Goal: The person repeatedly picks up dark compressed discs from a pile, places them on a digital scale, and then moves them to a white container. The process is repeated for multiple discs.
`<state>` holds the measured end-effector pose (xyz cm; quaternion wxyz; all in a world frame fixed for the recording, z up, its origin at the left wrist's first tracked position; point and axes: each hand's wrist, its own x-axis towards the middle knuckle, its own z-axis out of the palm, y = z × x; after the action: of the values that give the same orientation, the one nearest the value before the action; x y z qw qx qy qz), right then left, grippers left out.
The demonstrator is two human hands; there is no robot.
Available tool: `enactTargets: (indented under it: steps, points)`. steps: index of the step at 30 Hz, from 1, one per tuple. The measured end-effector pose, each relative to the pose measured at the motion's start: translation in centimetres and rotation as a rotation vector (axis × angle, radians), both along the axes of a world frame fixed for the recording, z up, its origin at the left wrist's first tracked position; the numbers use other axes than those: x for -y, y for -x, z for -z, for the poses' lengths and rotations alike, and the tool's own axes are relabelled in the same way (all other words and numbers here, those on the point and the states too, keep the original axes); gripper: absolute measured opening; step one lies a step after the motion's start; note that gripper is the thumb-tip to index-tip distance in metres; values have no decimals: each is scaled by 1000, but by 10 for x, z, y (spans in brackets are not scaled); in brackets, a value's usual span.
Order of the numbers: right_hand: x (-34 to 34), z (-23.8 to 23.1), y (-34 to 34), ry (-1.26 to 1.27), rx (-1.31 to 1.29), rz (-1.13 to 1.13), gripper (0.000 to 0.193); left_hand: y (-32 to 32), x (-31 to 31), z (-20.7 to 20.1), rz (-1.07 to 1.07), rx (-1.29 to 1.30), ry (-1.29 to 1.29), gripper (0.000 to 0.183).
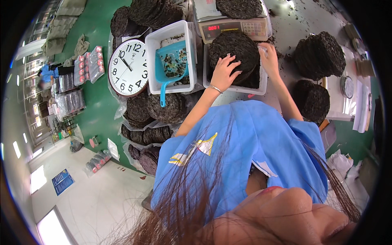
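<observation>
A stack of dark, round, crinkled cakes, which look like dried seaweed [232,48], rests in a white plastic tub [206,83]. My left hand [223,72] lies over the top cake's lower left part, its fingers spread and holding nothing. By the stack's right edge, my right hand [269,60] is raised with thumb and fingertips drawn together. Something small and pale seems to be at those fingertips, too small to name. Just beyond the tub stands a digital scale [228,29] with a lit red display, and another dark cake [240,8] lies on its pan.
Left of the tub, a white bin [152,73] holds a blue dustpan-like scoop [166,67] with crumbs. A round wall clock [130,69] leans beside it. More dark cakes are stacked at the right [320,56] and at the lower left [165,107]. Dark crumbs litter the table [286,30].
</observation>
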<state>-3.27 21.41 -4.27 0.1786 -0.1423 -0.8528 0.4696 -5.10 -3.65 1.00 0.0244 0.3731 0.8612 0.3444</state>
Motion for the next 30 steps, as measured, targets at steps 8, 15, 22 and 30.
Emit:
enactTargets:
  steps: [8, 15, 22, 30]
  points:
    - [52, -43, -40, -210, -147, -137, 52, 37, 27, -27, -614, 687, -940, 30]
    - [41, -44, -26, -624, -78, -664, 54, 52, 92, -78, -666, 524, -1288, 43]
    - [32, -56, -12, -278, -119, -529, 28, 40, 103, -73, -671, 509, -1341, 45]
    - [27, -100, 24, 1071, -285, 0, 26, 40, 46, -48, -492, 1081, -1484, 34]
